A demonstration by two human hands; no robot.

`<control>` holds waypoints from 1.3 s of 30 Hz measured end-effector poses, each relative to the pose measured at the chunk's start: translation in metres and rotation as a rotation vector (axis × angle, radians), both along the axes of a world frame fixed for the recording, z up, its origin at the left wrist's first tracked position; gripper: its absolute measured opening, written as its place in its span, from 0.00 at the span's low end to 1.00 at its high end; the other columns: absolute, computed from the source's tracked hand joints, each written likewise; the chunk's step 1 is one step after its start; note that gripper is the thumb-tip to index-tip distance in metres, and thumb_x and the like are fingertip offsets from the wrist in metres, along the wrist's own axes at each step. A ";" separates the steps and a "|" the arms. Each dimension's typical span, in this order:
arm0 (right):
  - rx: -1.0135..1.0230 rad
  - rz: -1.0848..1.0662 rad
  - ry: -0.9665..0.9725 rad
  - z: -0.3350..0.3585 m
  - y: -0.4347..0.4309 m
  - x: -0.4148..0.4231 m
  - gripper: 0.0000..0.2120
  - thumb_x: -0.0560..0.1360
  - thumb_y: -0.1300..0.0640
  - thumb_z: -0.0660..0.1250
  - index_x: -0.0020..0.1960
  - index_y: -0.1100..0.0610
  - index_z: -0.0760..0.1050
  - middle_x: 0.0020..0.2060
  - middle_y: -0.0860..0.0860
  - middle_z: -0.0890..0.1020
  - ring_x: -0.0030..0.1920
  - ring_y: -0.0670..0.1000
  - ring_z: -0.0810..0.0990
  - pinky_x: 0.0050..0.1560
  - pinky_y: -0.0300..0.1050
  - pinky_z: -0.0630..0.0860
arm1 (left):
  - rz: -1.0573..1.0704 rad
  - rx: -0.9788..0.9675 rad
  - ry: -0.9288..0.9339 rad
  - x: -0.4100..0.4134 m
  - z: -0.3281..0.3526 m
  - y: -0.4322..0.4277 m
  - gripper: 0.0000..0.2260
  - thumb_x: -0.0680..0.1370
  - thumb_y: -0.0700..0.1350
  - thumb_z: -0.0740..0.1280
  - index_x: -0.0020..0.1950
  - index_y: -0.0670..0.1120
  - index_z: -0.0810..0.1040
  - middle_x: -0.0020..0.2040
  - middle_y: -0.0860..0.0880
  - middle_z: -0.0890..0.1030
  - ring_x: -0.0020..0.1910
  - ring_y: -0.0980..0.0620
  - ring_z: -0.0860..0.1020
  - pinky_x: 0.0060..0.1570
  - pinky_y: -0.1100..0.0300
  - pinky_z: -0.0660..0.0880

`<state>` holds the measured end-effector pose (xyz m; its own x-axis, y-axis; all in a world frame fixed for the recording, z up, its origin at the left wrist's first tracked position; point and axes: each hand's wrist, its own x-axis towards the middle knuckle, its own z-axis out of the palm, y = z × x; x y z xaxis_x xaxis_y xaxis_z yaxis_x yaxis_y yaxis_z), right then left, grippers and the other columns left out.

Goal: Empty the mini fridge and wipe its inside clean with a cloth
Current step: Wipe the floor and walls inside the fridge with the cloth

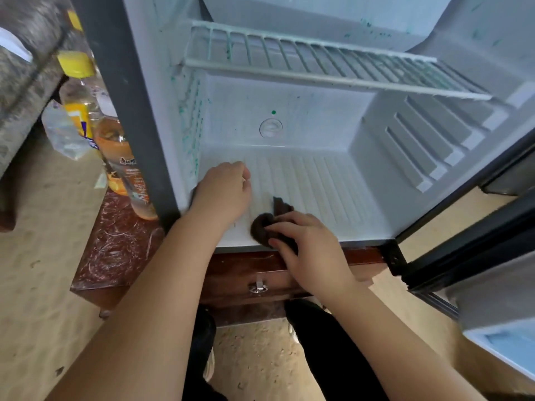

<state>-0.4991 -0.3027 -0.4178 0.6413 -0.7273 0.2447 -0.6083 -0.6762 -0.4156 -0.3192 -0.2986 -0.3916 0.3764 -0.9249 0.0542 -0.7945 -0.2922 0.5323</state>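
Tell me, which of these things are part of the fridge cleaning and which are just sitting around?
Part of the job:
fridge
wire shelf
cloth
right hand, gripping the cloth
left hand, resting on the fridge floor

Just lying about:
bottles beside the fridge
clear wrapper
wooden cabinet underneath

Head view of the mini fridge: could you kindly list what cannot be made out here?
Head view throughout:
Left hand: fingers curl underneath, grip hidden.
Dark cloth: mostly covered by right hand.
Bottles: labels blurred, partly behind fridge wall.
Fridge door: cut by right edge.
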 end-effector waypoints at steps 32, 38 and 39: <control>-0.137 -0.187 -0.251 0.013 0.019 -0.029 0.12 0.70 0.64 0.73 0.54 0.56 0.82 0.47 0.51 0.82 0.50 0.51 0.77 0.56 0.36 0.72 | -0.137 -0.001 0.051 -0.018 0.006 0.009 0.11 0.81 0.45 0.60 0.60 0.46 0.76 0.56 0.49 0.77 0.51 0.50 0.75 0.51 0.58 0.71; 0.001 -0.238 0.014 0.000 -0.054 -0.005 0.22 0.79 0.54 0.62 0.72 0.56 0.67 0.71 0.55 0.68 0.72 0.57 0.63 0.72 0.51 0.59 | -0.129 -0.016 0.046 -0.023 0.001 0.000 0.11 0.80 0.45 0.60 0.60 0.46 0.76 0.57 0.48 0.78 0.52 0.49 0.76 0.53 0.57 0.71; 0.045 -0.227 0.110 -0.008 -0.062 -0.001 0.22 0.80 0.53 0.59 0.74 0.55 0.64 0.73 0.54 0.65 0.74 0.58 0.59 0.73 0.54 0.57 | -0.130 -0.016 0.044 -0.023 0.000 -0.002 0.11 0.81 0.45 0.60 0.60 0.46 0.76 0.57 0.48 0.78 0.53 0.48 0.75 0.54 0.56 0.72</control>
